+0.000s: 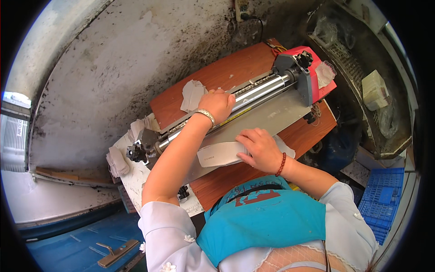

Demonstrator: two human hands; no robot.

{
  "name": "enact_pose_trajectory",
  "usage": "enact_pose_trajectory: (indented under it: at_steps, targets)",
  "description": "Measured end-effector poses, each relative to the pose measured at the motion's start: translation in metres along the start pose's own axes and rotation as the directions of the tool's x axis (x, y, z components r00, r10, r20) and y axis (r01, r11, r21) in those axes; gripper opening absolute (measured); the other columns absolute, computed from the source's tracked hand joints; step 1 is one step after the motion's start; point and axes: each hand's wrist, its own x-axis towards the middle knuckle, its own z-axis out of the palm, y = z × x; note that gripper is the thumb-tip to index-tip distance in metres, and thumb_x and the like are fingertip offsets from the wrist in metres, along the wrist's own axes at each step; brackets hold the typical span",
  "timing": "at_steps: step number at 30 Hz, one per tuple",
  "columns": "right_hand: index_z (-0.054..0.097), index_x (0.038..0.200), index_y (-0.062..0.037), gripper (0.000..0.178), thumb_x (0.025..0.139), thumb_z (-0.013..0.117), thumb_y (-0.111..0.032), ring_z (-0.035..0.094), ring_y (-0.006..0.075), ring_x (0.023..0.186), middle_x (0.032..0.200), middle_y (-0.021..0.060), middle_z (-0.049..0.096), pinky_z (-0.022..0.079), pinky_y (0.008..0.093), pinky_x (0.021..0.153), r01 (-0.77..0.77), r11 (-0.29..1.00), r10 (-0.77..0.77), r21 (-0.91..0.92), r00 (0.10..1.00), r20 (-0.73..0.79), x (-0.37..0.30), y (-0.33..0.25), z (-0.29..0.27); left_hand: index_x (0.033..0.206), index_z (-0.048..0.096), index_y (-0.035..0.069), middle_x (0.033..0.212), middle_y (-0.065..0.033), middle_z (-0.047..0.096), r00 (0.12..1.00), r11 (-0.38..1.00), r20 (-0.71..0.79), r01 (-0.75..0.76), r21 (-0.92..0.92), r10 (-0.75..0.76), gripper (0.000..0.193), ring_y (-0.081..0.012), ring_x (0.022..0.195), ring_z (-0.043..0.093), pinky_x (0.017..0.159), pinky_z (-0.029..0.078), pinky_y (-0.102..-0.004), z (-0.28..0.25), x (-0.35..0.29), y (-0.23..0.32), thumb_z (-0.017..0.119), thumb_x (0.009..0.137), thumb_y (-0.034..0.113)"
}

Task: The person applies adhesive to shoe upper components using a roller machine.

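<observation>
My left hand (217, 106) reaches over the steel roller (260, 93) of a bench machine, its fingers curled together on the far side. What they hold, if anything, is hidden. Just beyond it lies a loose pile of white cut pieces (192, 96). My right hand (261, 148) is closed over a stack of long, round-ended white pieces (219, 154), shaped like insoles. The thumb lies along the near side and the fingers reach over the top. This stack rests at the front edge of the machine's grey metal plate (267, 111).
The machine's red end housing (319, 68) stands at the right, with a black knob (137, 153) at the left end. More white pieces (117, 162) lie at the left of the brown board (244, 63). A stained wall rises behind. A blue crate (383, 199) stands lower right.
</observation>
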Motion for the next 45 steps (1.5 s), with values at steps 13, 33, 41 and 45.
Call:
enact_pose_trajectory:
  at_steps: [13, 33, 41, 45]
  targets:
    - [0.062, 0.088, -0.0052, 0.018, 0.07, 0.068, -0.007, 0.054, 0.0205, 0.075, 0.085, 0.0045, 0.058, 0.043, 0.0328, 0.067, 0.105, 0.994, -0.106, -0.012, 0.989, -0.107, -0.005, 0.007, 0.009, 0.102, 0.065, 0.009, 0.112, -0.0113, 0.061, 0.999, 0.999, 0.036, 0.017, 0.043, -0.019, 0.049, -0.0306, 0.109, 0.051, 0.092, 0.037, -0.0459, -0.001, 0.037, 0.051, 0.025, 0.099, 0.037]
    - [0.06, 0.092, -0.0012, 0.011, 0.085, 0.061, -0.009, 0.061, 0.0134, 0.06, 0.075, 0.008, 0.064, 0.05, 0.0243, 0.051, -0.648, 0.488, 0.686, 0.585, 0.699, 0.202, 0.005, 0.054, -0.018, 0.086, 0.069, 0.002, 0.086, -0.0191, 0.067, 0.93, 0.898, 0.276, 0.322, -0.3, -0.242, 0.041, -0.0309, 0.079, 0.062, 0.077, 0.047, -0.0374, 0.003, 0.026, -0.023, 0.041, 0.086, 0.032]
    - [0.061, 0.091, -0.006, 0.018, 0.076, 0.068, -0.012, 0.058, 0.0275, 0.073, 0.082, 0.0084, 0.059, 0.048, 0.0352, 0.065, -0.18, 0.965, 0.176, 0.189, 0.984, 0.036, 0.001, 0.017, -0.006, 0.085, 0.07, 0.002, 0.075, -0.0092, 0.067, 0.95, 0.855, -0.074, 0.238, -0.461, -0.304, 0.015, -0.0189, 0.074, 0.063, 0.073, 0.05, -0.0317, 0.006, 0.026, -0.069, 0.065, 0.072, 0.006]
    - [0.06, 0.091, -0.0084, 0.023, 0.072, 0.071, -0.015, 0.054, 0.0245, 0.082, 0.088, 0.0052, 0.055, 0.043, 0.036, 0.069, -0.002, 1.0, 0.001, 0.015, 0.999, 0.054, -0.001, 0.011, 0.003, 0.083, 0.07, 0.004, 0.077, -0.0085, 0.068, 0.873, 0.734, -0.117, 0.318, -0.6, -0.474, 0.014, -0.0192, 0.073, 0.064, 0.07, 0.05, -0.0331, -0.003, 0.029, -0.099, 0.065, 0.071, 0.009]
